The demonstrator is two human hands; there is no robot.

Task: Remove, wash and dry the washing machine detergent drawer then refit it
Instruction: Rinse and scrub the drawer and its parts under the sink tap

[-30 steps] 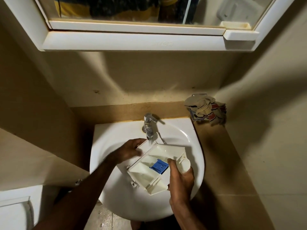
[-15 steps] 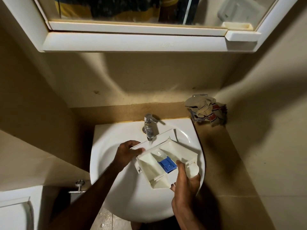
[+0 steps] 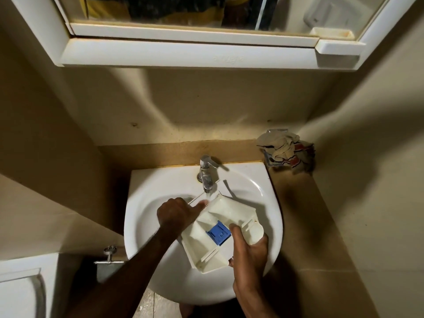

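Drawer (image 3: 220, 228) now lower, nearer left hand (image 3: 175, 214)

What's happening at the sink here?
A person is rinsing a white detergent drawer over the sink, under the tap. The right hand holds the drawer's near end, while the left hand steadies its far edge near the spout. A blue insert sits in the middle compartment. A crumpled cloth lies in the corner of the counter.

mirror (image 3: 183, 10) cut off by top edge, its reflection blurred, left hand (image 3: 175, 214) fingers hidden behind detergent drawer (image 3: 220, 232)
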